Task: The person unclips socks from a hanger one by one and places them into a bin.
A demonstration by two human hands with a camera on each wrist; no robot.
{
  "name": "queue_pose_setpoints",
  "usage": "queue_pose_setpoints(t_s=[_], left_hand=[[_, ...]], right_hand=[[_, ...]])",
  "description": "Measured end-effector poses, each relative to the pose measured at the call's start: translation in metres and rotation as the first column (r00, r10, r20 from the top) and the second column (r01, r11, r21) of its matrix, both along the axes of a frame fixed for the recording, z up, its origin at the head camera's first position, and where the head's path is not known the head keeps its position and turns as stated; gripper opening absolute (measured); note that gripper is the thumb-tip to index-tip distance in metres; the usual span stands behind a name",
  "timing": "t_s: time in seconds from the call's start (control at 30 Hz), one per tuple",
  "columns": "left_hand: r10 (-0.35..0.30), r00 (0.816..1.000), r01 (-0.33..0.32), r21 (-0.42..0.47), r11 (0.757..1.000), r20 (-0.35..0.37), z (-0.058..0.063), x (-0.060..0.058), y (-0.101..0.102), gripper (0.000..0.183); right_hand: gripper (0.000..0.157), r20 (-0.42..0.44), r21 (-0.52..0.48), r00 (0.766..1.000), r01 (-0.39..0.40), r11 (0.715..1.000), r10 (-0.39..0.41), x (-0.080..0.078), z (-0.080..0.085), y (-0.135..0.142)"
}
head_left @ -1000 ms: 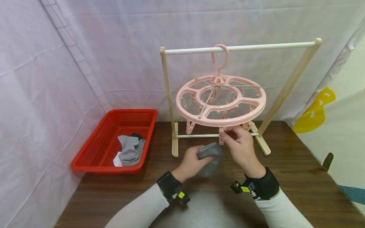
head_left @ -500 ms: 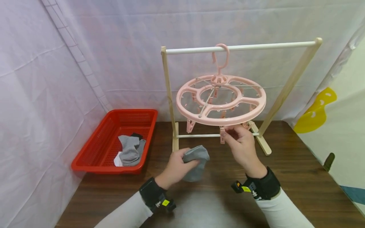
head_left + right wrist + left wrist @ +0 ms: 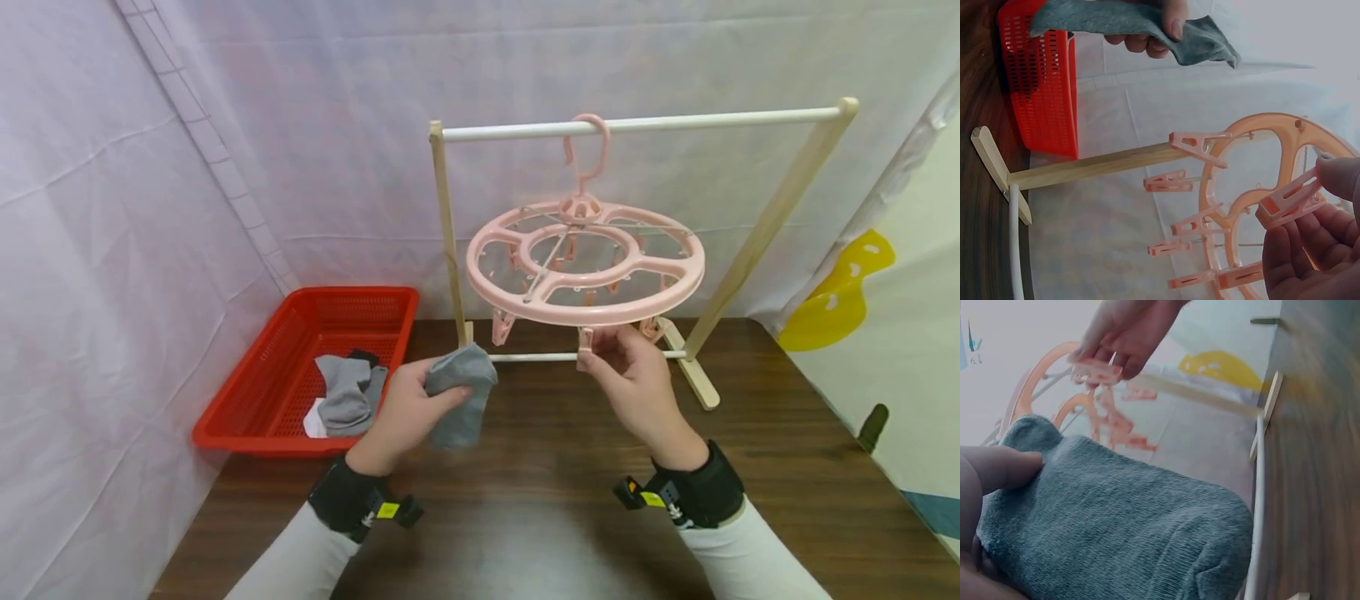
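Observation:
My left hand (image 3: pixel 408 408) grips a grey-blue sock (image 3: pixel 462 404) between thumb and fingers, to the left of the hanger and close to the basket. In the left wrist view the sock (image 3: pixel 1116 519) fills the foreground, its ribbed cuff toward the lower right. My right hand (image 3: pixel 636 379) pinches a pink clip (image 3: pixel 1291 197) at the front of the round pink hanger (image 3: pixel 585 315). Thumb and fingers lie on opposite sides of that clip, and nothing hangs from it. Several other pink clips (image 3: pixel 1194 150) dangle from the rings, bare as well.
The hanger hooks over the white top rod (image 3: pixel 712 122) of a wooden stand (image 3: pixel 776 221). A red basket (image 3: pixel 217 437) stands at the left with grey socks (image 3: pixel 348 396) and small white and black pieces inside. A yellow shape (image 3: pixel 828 312) is at the right wall.
My left hand has moved left with the sock, away from the hanger and toward the basket. The right hand stays at the same clip, which looks more tilted now.

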State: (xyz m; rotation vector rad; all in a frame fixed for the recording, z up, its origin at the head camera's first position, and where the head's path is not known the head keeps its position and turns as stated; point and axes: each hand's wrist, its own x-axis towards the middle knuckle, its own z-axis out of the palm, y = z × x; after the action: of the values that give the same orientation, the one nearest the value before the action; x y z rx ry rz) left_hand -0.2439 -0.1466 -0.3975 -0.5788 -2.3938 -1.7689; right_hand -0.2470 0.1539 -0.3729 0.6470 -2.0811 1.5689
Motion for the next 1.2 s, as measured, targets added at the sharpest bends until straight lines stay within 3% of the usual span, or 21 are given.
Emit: queue_pose_setpoints(t_s=[0.23, 0.47, 0.67, 0.9, 1.1, 1.2], left_hand=[[0.076, 0.995, -0.08, -0.056, 0.995, -0.068, 0.011, -0.004, -0.03, 0.028], [0.156, 0.988, -0.157, -0.079, 0.984, -0.017, 0.032, -0.005, -0.073, 0.031], [0.275, 0.961, -0.271, -0.11, 0.956, 0.016, 0.043, -0.008, -0.106, 0.039], [0.365, 0.928, -0.353, -0.144, 0.924, 0.069, 0.035, -0.013, -0.123, 0.045], [0.362, 0.929, -0.344, -0.193, 0.919, 0.07, 0.028, -0.017, -0.132, 0.048], [0.368, 0.923, -0.339, -0.216, 0.916, 0.114, 0.025, -0.02, -0.134, 0.049]], right_hand=[[0.02, -0.006, 0.009, 1.0, 0.012, 1.0, -0.012, -0.002, -0.001, -0.001], [0.019, -0.026, 0.012, 0.999, 0.025, 1.0, -0.025, -0.003, 0.0, 0.001], [0.018, -0.018, -0.009, 1.0, 0.007, 1.0, -0.007, -0.004, 0.0, 0.001], [0.019, -0.004, -0.022, 1.0, -0.014, 1.0, 0.014, -0.003, -0.002, -0.002], [0.02, -0.005, -0.012, 1.0, -0.007, 1.0, 0.007, -0.003, -0.003, -0.004], [0.019, 0.002, -0.014, 1.0, -0.014, 1.0, 0.014, -0.003, -0.003, -0.004]])
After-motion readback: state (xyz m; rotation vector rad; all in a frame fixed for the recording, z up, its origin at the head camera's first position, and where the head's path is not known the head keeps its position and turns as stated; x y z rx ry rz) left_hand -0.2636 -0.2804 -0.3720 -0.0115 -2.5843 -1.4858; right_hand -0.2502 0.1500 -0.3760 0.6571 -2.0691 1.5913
